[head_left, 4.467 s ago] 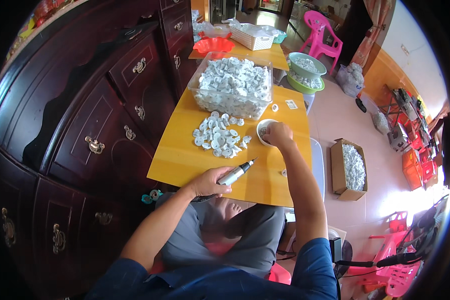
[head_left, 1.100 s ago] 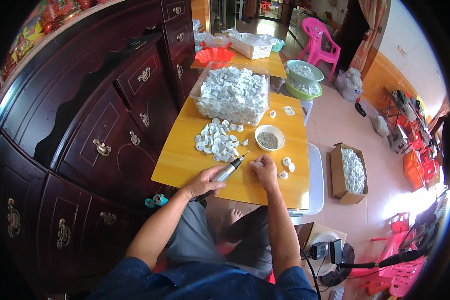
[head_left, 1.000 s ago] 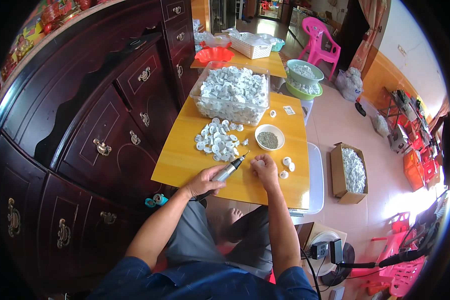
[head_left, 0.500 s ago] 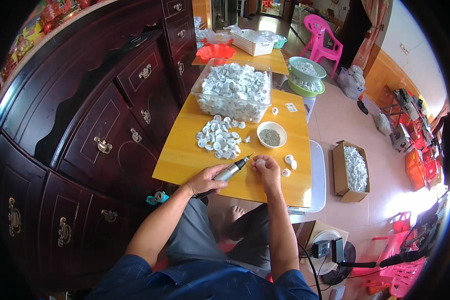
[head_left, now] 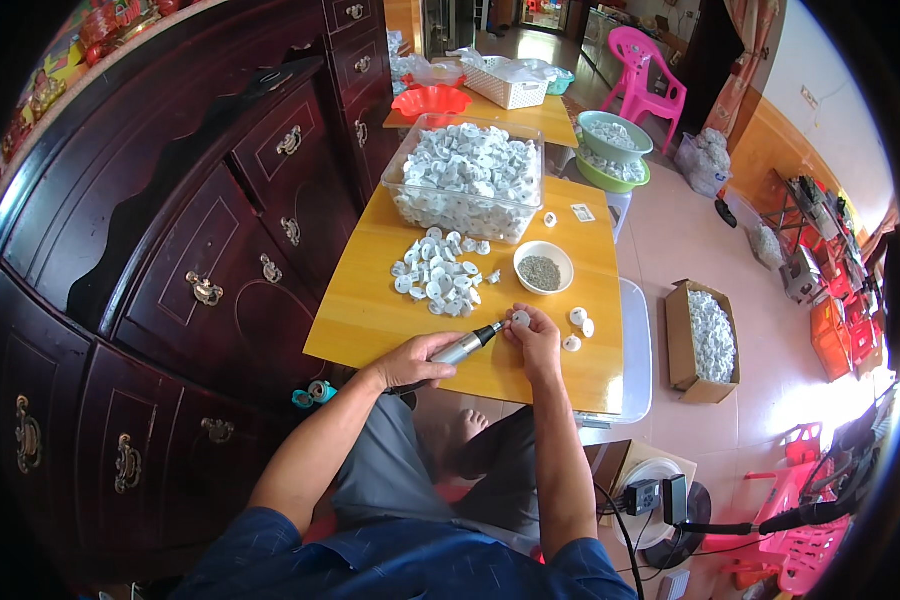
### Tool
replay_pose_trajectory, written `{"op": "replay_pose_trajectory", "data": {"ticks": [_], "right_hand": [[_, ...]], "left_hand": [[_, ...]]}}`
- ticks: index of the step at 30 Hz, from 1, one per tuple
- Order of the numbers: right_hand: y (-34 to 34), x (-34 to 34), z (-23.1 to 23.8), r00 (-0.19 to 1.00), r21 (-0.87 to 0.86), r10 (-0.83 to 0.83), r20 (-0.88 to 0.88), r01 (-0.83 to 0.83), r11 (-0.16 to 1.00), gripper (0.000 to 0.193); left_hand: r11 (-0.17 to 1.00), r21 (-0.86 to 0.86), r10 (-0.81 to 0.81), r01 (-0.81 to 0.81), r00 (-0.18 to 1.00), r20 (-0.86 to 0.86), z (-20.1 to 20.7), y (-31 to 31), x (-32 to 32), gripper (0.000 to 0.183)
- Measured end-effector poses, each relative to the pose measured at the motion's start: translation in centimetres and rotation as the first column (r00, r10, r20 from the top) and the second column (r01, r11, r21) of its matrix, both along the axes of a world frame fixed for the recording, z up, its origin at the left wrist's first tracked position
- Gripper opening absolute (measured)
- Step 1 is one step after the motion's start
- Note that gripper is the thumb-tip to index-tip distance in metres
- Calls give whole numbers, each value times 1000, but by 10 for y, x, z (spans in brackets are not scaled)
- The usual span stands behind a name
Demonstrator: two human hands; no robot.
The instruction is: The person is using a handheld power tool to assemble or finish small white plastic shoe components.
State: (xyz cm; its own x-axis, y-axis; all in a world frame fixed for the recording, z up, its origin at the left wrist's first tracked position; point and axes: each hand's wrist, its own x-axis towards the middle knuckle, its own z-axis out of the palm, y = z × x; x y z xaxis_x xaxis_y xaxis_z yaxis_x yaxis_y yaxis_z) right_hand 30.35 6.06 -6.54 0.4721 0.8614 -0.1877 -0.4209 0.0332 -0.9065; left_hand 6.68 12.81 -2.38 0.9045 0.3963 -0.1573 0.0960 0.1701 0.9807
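Observation:
My left hand (head_left: 415, 362) is wrapped round an electric screwdriver (head_left: 460, 347) with a silver body and black nose. Its tip points right, at a small round white plastic piece (head_left: 520, 319). My right hand (head_left: 538, 342) pinches that piece between thumb and fingers; whether the tip touches it I cannot tell. Beyond the screwdriver lies a loose pile of similar white pieces (head_left: 438, 272). A white bowl (head_left: 566, 262) of tiny grey metal bits, likely screws, stands right of the pile. A few white pieces (head_left: 579, 317) lie just right of my right hand.
A clear plastic bin (head_left: 460, 207) heaped with white pieces stands on the far part of the yellow table (head_left: 360, 325). Dark wooden drawers (head_left: 210, 260) run along the left. On the floor at right are a filled cardboard box (head_left: 678, 340) and a pink chair (head_left: 642, 70).
The screwdriver's tip has come up to the white piece in my right hand. That piece has turned to show more of its round face. The pile and bowl have stayed put.

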Motion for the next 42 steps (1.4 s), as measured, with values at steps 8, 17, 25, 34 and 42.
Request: {"op": "replay_pose_trajectory", "data": {"ticks": [8,17,25,34,42], "right_hand": [[3,-5,-8,991,6,-41,130,40,999,28],[4,-3,-13,961,-22,-19,274,27,999,27],[3,-11,-11,930,-26,-67,362,82,996,26],[4,-11,-14,925,-26,-70,373,86,996,25],[5,-19,-13,877,-5,-129,464,148,989,23]], "left_hand": [[1000,18,-16,16,1000,-25,-1,1,0,66],[999,37,-10,11,1000,-27,-1,1,2,64],[999,4,-36,37,999,-29,-6,6,1,62],[998,-43,-39,38,999,-25,-8,8,0,61],[998,-56,-45,43,999,-24,-8,9,0,62]]}}
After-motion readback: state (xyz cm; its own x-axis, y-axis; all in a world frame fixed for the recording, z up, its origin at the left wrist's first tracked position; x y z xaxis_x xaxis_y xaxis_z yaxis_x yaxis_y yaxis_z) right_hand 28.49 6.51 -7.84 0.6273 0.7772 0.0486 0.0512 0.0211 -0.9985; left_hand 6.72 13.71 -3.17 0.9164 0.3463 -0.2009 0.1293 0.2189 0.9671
